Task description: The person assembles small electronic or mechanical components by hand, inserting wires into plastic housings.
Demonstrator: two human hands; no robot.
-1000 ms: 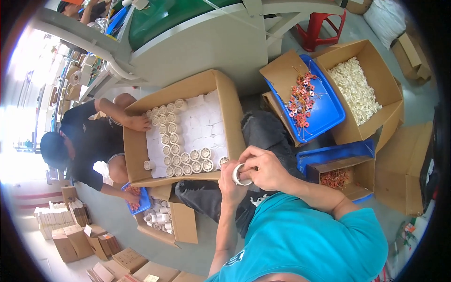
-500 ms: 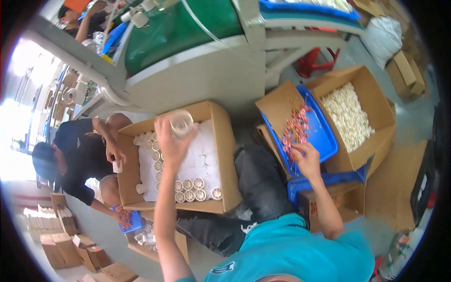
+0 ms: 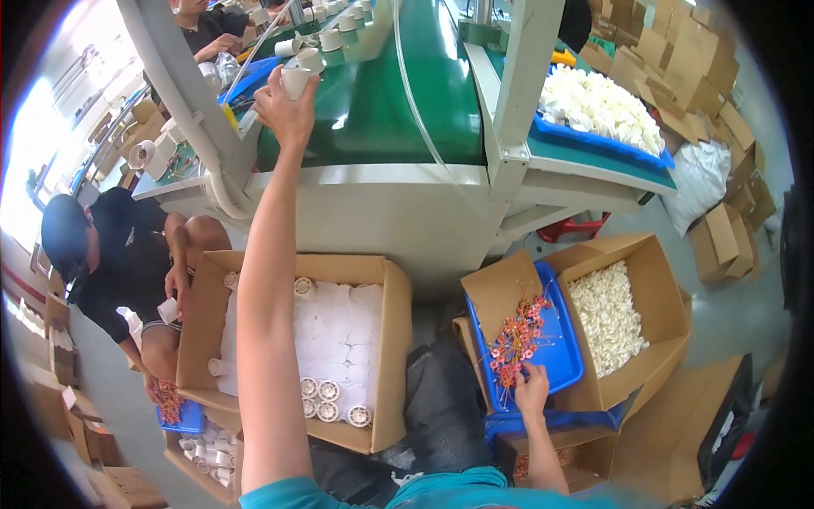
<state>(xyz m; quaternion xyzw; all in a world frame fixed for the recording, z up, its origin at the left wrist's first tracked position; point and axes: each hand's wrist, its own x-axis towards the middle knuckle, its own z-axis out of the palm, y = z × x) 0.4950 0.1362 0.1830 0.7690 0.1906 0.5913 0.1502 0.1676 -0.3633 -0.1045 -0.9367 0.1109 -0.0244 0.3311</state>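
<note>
My left hand (image 3: 287,114) is stretched far forward, its fingers closed round a small white plastic cup (image 3: 295,82). It is over the left edge of the green conveyor belt (image 3: 373,119), close to other white cups (image 3: 331,39) on the belt. My right hand (image 3: 532,388) is at the near edge of a pile of small pink pieces with thin reddish stems (image 3: 513,346), in a blue tray (image 3: 566,343). Its fingertips are pinched together against the stems; what they grip is too small to make out.
Before me stands a cardboard box (image 3: 395,339) with white ribbed cups on white sheets. Another box (image 3: 666,293) holds many small white parts. Heaped white pieces fill a blue tray (image 3: 577,136) at the far right. A crouching person in black (image 3: 127,242) works at the left.
My left hand has carried the white cup from above the cardboard box forward to the conveyor. The view has tilted up. My right hand stays by the pink pieces.
</note>
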